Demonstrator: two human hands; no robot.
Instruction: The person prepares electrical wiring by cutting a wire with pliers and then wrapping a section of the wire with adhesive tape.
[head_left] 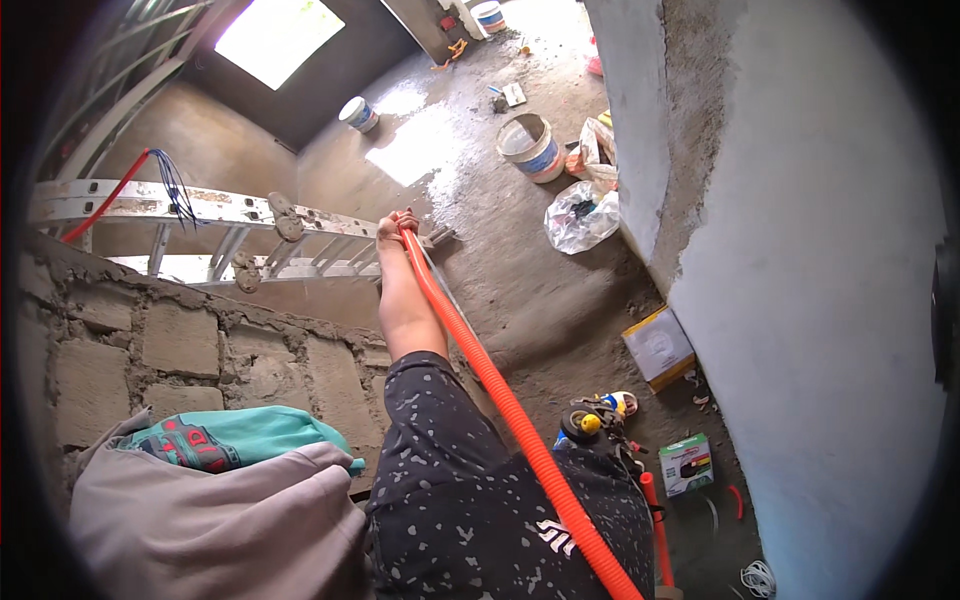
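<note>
My left arm, in a black speckled sleeve, reaches forward. At its end my left hand [397,228] is closed around the upper end of an orange corrugated conduit [510,410]. From that hand the conduit slopes down across my shirt to the lower edge. A thin grey strand [445,285] runs close beside it near the hand; I cannot make out whether it is wire or cord. My right hand is not in view. A second orange tube [656,530] stands by my side at the lower right.
An aluminium ladder [230,212] lies along the left, above a rough block wall [180,338] with cloths [240,440] over it. Buckets [530,147], a plastic bag [582,217] and boxes [659,348] stand on the floor. A plastered wall [800,300] bounds the right.
</note>
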